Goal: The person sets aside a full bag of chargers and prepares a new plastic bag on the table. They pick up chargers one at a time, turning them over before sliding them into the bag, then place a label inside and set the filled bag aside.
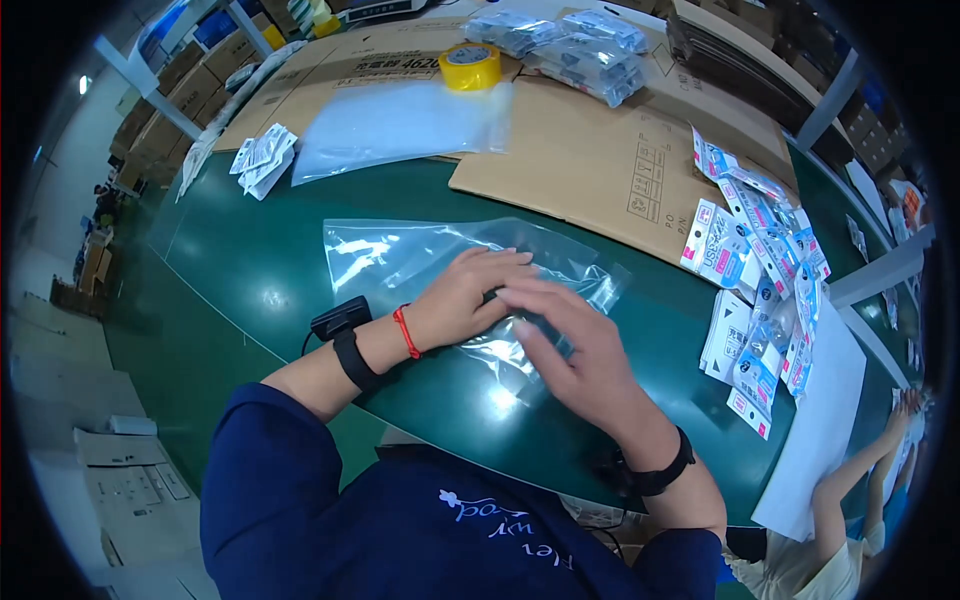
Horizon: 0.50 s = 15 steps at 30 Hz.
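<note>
A clear plastic bag [375, 252] lies on the green tabletop in front of me, shiny and a little wrinkled. My left hand [468, 297] rests on it, palm down, with fingers stretched toward the right. Close beside it, my right hand [578, 345] is over the bag's near right part, its fingers extended and thumb apart. The right fingertips meet or overlap the left fingers; whether they touch cannot be made out. Neither hand visibly grips anything, and the bag's middle is hidden beneath them.
Flat cardboard [580, 165] covers the far side, bearing yellow tape [470, 67], clear bags [400, 125] and packed bundles [590, 65]. Blister packs [765, 240] pile at right. White cards [264, 160] lie far left. Another person's arm [850, 480] shows at the right edge.
</note>
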Motion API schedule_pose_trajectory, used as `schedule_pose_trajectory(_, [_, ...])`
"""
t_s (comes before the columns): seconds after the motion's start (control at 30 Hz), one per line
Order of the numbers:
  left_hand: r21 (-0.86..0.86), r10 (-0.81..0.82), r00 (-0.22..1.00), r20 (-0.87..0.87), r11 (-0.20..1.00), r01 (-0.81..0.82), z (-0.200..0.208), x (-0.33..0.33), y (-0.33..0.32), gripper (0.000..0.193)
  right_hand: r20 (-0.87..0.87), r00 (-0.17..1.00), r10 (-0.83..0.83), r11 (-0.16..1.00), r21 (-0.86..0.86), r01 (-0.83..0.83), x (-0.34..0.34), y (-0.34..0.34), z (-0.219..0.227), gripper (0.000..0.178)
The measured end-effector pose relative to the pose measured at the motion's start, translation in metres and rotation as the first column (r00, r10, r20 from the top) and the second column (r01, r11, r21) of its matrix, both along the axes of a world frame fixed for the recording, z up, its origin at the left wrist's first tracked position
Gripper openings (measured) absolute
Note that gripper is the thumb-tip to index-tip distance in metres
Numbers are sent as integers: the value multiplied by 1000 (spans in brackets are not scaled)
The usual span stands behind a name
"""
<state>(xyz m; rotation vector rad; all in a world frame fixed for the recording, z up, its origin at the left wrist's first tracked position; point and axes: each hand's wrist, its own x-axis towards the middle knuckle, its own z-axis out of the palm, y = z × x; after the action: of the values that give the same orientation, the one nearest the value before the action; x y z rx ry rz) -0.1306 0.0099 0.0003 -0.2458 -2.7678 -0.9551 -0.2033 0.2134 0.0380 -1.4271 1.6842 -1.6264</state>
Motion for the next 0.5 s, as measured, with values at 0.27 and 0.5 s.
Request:
schedule_pose_trajectory(0.27, [-350, 374, 911, -172, 842, -411, -4, 27, -59, 48, -558, 829, -33, 910, 326, 256, -20, -5, -45, 50])
schedule_pose_trajectory(0.5, [-565, 394, 872, -291, 665, -489, -4, 4, -98, 61, -579, 813, 58, 936, 315, 157, -22, 1, -32, 51])
